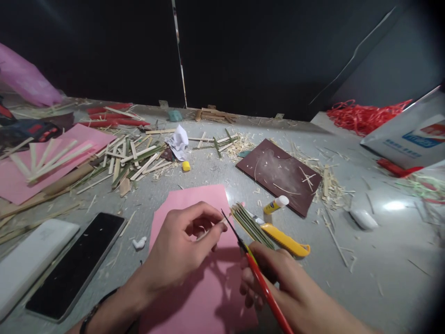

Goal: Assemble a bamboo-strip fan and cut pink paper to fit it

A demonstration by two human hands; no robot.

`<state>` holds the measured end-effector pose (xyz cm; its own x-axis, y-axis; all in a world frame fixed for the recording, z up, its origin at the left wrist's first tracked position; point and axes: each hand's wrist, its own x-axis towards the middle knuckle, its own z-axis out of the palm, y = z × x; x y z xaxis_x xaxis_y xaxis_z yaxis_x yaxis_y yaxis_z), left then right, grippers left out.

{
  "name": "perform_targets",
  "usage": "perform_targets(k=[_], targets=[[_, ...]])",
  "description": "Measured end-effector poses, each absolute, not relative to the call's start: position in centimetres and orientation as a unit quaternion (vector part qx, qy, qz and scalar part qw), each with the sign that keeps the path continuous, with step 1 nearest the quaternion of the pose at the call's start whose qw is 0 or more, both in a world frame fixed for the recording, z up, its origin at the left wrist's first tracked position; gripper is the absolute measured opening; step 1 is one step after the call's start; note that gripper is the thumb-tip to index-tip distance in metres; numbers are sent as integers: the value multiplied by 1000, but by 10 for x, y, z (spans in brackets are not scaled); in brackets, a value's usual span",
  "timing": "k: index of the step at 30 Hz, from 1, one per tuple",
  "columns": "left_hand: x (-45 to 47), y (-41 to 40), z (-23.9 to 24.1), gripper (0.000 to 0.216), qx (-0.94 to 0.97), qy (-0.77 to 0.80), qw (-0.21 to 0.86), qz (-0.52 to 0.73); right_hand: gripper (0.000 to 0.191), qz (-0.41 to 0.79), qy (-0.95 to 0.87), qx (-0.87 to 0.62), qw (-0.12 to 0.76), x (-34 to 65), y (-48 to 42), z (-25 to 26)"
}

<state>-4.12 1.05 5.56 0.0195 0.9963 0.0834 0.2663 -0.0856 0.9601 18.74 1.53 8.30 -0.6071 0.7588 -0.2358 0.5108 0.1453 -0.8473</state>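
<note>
My left hand (181, 250) is closed in a pinch over a pink paper sheet (205, 297), holding a small thin strip between thumb and fingers. My right hand (278, 283) grips red-handled scissors (259, 273), whose dark blades point up toward the left fingertips. A bundle of green bamboo strips (252, 225) lies just right of the blades, beside a yellow utility knife (285, 241) and a small glue stick (276, 204).
A black phone (74, 264) and a white power bank (31, 260) lie at the left. Bamboo sticks and shavings (132, 160) litter the back, with a second pink sheet (21, 178), a brown board (281, 174), red strands (361, 116) and a white box (410, 132).
</note>
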Motion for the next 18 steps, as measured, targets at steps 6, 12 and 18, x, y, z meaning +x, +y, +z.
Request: perform_targets(k=[6,12,18], targets=[[-40,6,58,4,586,532,417,446,46,460,-765,-420,162,185,11,84],[-39,5,62,9,604,522,393,456,39,438,-768,-438,163,180,12,87],[-39,4,62,12,627,511,362,464,31,434,-776,-426,166,181,13,82]])
